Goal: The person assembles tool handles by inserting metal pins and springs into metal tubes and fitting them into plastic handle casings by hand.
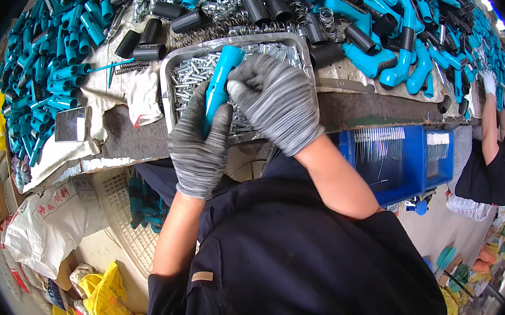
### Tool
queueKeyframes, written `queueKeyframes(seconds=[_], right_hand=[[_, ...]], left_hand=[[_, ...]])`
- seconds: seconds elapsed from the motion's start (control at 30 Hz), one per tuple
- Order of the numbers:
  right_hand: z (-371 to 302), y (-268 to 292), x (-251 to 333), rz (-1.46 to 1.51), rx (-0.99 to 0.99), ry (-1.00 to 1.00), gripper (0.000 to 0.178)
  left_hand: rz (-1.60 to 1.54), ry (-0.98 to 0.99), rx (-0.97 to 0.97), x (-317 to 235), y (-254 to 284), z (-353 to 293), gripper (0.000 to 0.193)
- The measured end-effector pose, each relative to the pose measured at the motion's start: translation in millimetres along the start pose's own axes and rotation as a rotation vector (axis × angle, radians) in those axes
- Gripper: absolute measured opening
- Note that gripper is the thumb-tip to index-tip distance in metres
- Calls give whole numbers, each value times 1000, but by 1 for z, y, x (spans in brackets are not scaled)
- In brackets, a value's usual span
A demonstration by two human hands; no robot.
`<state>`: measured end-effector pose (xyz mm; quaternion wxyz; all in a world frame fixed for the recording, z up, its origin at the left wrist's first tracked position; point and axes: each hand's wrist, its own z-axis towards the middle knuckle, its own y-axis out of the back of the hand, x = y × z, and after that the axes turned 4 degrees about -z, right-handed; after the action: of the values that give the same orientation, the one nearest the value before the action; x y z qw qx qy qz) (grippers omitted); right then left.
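In my left hand [200, 146], gloved in striped grey, a teal plastic tube [218, 87] stands nearly upright, its wider end at the top. The fingers and thumb wrap its lower part. My right hand [276, 96], in a matching glove, is beside the tube's upper part with thumb and fingers pressed together; what they pinch, if anything, is hidden. Both hands are over the near part of a metal tray [166, 97] filled with small silvery screws [189, 72].
Teal tubes [60, 72] pile up on the left, teal curved handles [398, 68] at the right. Black sleeves [186, 20] and springs lie behind the tray. A phone [71, 124] rests near the table edge. Blue bins [407, 160] stand right; another person [492, 162] works beyond.
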<state>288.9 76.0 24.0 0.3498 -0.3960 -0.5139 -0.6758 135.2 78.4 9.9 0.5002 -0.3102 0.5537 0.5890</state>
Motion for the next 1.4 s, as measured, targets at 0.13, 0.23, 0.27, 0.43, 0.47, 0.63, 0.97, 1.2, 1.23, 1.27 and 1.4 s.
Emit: queueKeyframes(seconds=[0.13, 0.23, 0.27, 0.43, 0.47, 0.63, 0.97, 1.2, 1.23, 1.27, 1.4], right_hand=[[3, 9, -19, 330, -48, 9, 34], [-7, 20, -1, 622, 134, -112, 35], [-9, 15, -3, 627, 54, -73, 32], [-17, 11, -6, 832, -6, -211, 32], [-18, 12, -8, 876, -56, -226, 35], [-8, 41, -22, 1063, -210, -227, 47], [-35, 44, -25, 1234, 29, -561, 49], [-39, 29, -12, 981, 149, -569, 39], [-39, 27, -12, 962, 170, -550, 37], [-40, 25, -8, 1024, 126, -548, 36], [-41, 23, -9, 924, 185, -508, 42]], left_hand=[[-369, 292, 111, -19, 11, -2, 43], [-408, 315, 190, -35, 12, -6, 46], [-431, 333, 196, -41, 10, -4, 47], [-411, 362, 224, -45, -1, 6, 48], [-468, 344, 235, -47, -6, 8, 45], [-283, 316, 335, -35, 5, 41, 33], [700, -220, 393, 16, -6, 57, 14], [-63, -157, 250, -4, -4, 49, 10], [-62, -158, 254, -9, -7, 44, 10], [-167, -106, 287, -12, -11, 39, 10], [-304, -84, 277, -12, -18, 34, 12]])
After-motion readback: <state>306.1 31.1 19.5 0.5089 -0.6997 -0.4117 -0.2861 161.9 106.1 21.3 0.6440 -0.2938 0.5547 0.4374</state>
